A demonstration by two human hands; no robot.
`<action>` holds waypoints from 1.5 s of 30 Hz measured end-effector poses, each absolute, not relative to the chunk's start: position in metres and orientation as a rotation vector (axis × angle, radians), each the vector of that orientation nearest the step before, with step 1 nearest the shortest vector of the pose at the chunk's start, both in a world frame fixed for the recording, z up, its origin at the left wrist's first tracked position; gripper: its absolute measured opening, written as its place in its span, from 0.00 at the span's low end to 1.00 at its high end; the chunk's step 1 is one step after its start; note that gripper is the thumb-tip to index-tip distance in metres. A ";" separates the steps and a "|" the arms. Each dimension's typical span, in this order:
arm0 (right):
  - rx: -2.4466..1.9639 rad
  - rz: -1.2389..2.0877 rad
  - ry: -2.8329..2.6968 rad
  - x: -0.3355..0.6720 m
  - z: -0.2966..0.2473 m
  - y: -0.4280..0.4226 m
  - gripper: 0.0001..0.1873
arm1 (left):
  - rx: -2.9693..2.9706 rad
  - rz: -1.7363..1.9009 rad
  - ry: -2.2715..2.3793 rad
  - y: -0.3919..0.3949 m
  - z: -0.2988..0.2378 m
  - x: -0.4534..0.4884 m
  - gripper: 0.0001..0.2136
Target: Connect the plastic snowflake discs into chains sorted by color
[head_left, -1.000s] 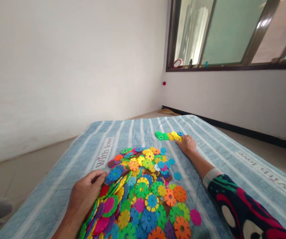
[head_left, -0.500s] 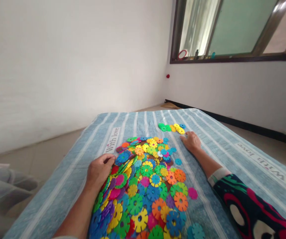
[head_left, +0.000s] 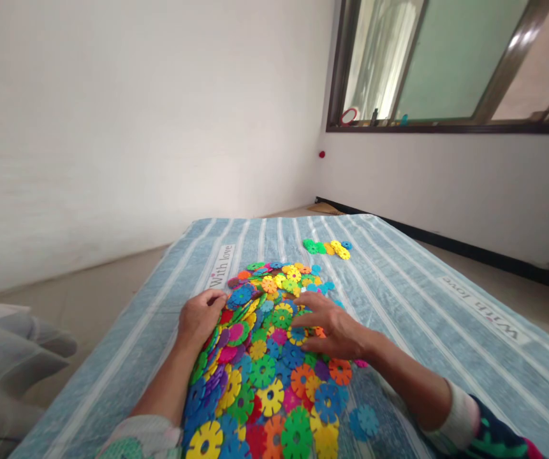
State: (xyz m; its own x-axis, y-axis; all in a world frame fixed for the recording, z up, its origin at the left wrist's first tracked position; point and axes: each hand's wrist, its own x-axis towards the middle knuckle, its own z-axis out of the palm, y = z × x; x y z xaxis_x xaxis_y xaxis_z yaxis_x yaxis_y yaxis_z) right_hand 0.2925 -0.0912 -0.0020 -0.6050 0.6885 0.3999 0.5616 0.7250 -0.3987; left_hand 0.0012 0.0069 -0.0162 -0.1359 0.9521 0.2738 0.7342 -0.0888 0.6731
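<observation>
A wide heap of colourful plastic snowflake discs (head_left: 261, 371) covers the middle of the bed-like surface. At the heap's left edge rests my left hand (head_left: 201, 319), its thumb and fingertips pressed together beside a blue disc (head_left: 240, 296). Whether a disc sits in that pinch is hidden. My right hand (head_left: 334, 326) is over the heap's right side, fingers spread and pointing left, holding nothing that I can see. Beyond the heap lies a small separate group of green, orange, yellow and blue discs (head_left: 335, 247).
A blue striped cloth (head_left: 159, 331) with "With love" lettering covers the surface. Loose blue discs (head_left: 365, 422) lie near its front right of the heap. A grey-white draped item (head_left: 20, 357) is at the left. A white wall and a window (head_left: 446, 70) stand behind.
My right hand has moved back from beside the small far group to the heap, and its fingers are now spread. My left hand stays at the heap's left edge.
</observation>
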 end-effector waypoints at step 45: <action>-0.894 0.322 -2.515 0.297 0.000 -0.088 0.15 | 1.822 1.056 1.889 0.008 -0.015 0.002 0.13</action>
